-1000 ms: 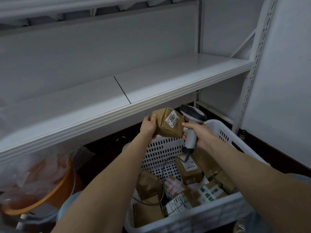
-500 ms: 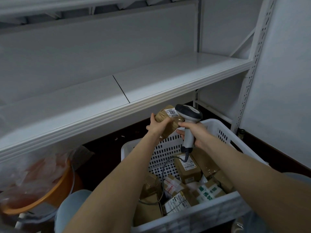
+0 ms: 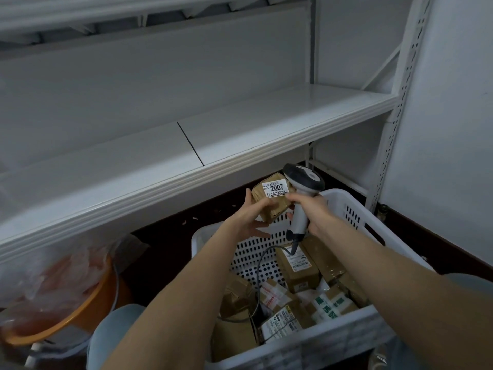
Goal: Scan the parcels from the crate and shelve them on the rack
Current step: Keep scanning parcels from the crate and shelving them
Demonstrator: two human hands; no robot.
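My left hand (image 3: 250, 217) holds a small brown parcel (image 3: 269, 201) from below, thumb up its left side, its white label reading 2007 facing up. My right hand (image 3: 312, 212) grips the grey handle of a barcode scanner (image 3: 302, 182), whose dark head sits right beside the parcel's label. Both are above the back edge of a white perforated crate (image 3: 346, 206) that holds several more taped brown parcels (image 3: 296, 265). The scanner's cable drops into the crate. The white rack shelf (image 3: 240, 126) runs just above and behind my hands.
An orange basin (image 3: 66, 313) covered with clear plastic sits at lower left under the shelf. The rack's perforated upright (image 3: 400, 102) stands at the right, next to a white wall. An upper shelf edge shows at the top.
The parcel has tilted so its 2007 label faces up toward me, and my left hand has slid under it. The scanner head stays against the label.
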